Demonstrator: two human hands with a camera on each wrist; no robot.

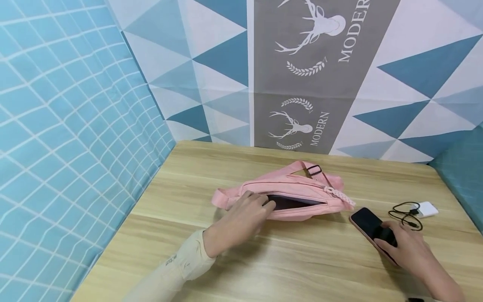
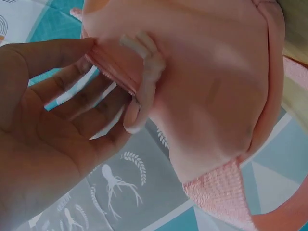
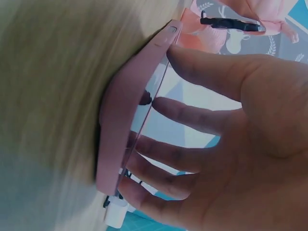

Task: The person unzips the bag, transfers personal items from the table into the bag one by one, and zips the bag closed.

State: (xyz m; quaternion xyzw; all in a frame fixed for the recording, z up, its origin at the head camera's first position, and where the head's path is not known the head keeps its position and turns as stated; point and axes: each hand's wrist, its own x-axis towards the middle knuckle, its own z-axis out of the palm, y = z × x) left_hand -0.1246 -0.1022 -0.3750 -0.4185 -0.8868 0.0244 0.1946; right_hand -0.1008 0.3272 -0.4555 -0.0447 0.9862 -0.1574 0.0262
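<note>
A pink waist bag (image 1: 302,184) lies on the table with its zipped pocket gaping, dark inside. At the left end of that opening, my left hand (image 1: 241,218) holds the bag's edge with bent fingers. In the left wrist view, the thumb tip meets the zip edge and a pale cord pull (image 2: 149,72) hangs beside the other fingertips. To the right, a smartphone (image 1: 365,220) in a pink case lies screen up. My right hand (image 1: 409,247) is over its near end, thumb and fingers spread at the glass. The right wrist view shows the case's side (image 3: 120,101) against the tabletop.
Beyond the phone, a black cable (image 1: 405,214) lies looped next to a small white block (image 1: 428,209). The bag's strap with a black buckle (image 1: 314,170) trails behind it. Patterned cloth walls (image 1: 211,75) rise at the wooden table's (image 1: 181,167) back and sides.
</note>
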